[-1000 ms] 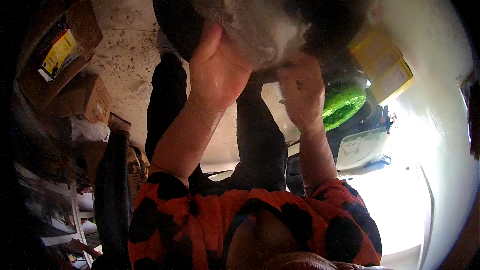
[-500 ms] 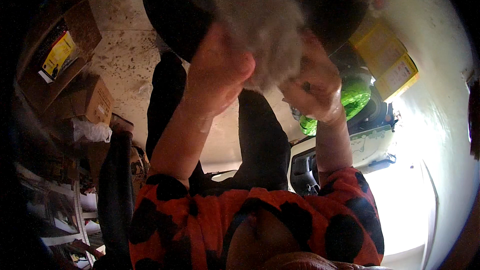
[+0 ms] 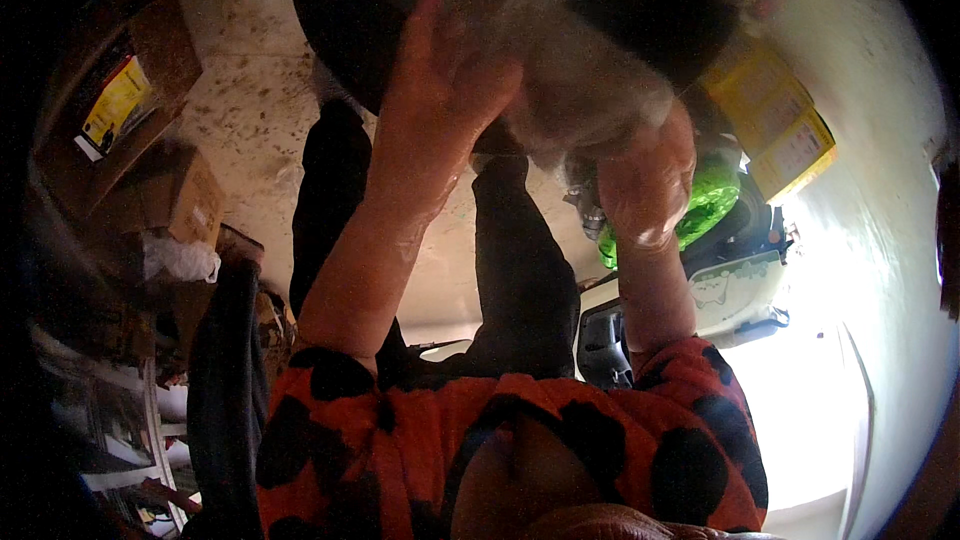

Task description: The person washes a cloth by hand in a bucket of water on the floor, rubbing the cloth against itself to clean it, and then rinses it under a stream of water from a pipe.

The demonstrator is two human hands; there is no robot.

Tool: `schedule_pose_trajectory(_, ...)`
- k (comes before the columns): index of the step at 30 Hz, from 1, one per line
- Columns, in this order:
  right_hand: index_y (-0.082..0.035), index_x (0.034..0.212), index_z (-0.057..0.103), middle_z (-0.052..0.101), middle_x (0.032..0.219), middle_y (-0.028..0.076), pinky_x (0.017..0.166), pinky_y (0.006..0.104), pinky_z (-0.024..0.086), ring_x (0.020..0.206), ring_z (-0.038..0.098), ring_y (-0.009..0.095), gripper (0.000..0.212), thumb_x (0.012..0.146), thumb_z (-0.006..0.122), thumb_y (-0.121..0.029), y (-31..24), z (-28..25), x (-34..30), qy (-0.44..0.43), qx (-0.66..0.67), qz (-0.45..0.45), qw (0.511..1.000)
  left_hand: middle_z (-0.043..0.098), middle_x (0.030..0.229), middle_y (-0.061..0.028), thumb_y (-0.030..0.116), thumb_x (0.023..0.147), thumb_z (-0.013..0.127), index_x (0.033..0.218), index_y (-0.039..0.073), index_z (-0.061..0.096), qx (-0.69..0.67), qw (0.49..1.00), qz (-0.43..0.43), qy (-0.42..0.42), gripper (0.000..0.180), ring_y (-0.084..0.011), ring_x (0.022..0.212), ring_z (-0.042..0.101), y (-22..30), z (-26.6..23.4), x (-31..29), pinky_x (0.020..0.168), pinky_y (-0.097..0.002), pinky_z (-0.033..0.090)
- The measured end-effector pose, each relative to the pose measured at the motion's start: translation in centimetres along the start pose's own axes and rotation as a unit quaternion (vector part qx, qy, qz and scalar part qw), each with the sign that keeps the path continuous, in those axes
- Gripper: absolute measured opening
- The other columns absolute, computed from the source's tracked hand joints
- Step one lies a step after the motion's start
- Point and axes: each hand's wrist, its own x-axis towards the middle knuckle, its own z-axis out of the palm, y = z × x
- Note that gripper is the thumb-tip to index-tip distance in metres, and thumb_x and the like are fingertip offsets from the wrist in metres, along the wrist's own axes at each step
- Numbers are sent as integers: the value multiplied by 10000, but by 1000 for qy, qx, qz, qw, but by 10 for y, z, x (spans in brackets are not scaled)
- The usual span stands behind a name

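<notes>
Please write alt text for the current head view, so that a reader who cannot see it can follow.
A person's left hand and right hand are at a blurred greyish mass, seen against a large dark rounded object. Cardboard boxes show at the left; yellow packaging and something shiny green show at the right.

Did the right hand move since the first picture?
Yes, the right hand has moved to the right, closer to the yellow box.
</notes>
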Motion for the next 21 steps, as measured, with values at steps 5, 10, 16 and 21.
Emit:
schedule_pose_trajectory(5, -109, 1377, 160, 327, 1342, 139, 1009, 418, 296, 1233, 341, 278, 667, 829, 540, -126, -5, 21, 8, 143, 179, 29, 973, 470, 1170, -163, 238, 717, 721, 1263, 34, 337, 283, 956, 56, -51, 698, -274, 1040, 517, -7, -3, -12, 854, -337, 460)
schedule_pose_trajectory(10, -84, 1370, 157, 317, 1348, 145, 1027, 434, 263, 1233, 337, 294, 713, 785, 559, -21, -3, 16, -6, 53, 14, -1, 998, 552, 1036, -95, 222, 743, 712, 1135, 10, 458, 289, 954, -29, -71, 513, -184, 954, 531, 2, -2, -13, 851, -309, 429)
schedule_pose_trajectory(16, -112, 1373, 157, 299, 1358, 140, 1031, 455, 248, 1243, 314, 294, 768, 740, 549, 78, -15, 13, -1, 218, 29, -61, 974, 586, 913, -82, 90, 775, 652, 1110, 7, 494, 45, 998, -30, 13, 379, -140, 795, 580, 5, -15, -8, 705, -262, 490)
schedule_pose_trajectory(21, -119, 1374, 121, 260, 1367, 141, 1033, 447, 244, 1247, 298, 303, 894, 663, 647, 10, -13, 2, 4, 133, -67, -36, 988, 579, 939, -96, 64, 775, 645, 1161, 2, 453, 48, 998, -7, 28, 436, -141, 771, 583, 12, -8, -8, 670, -252, 497)
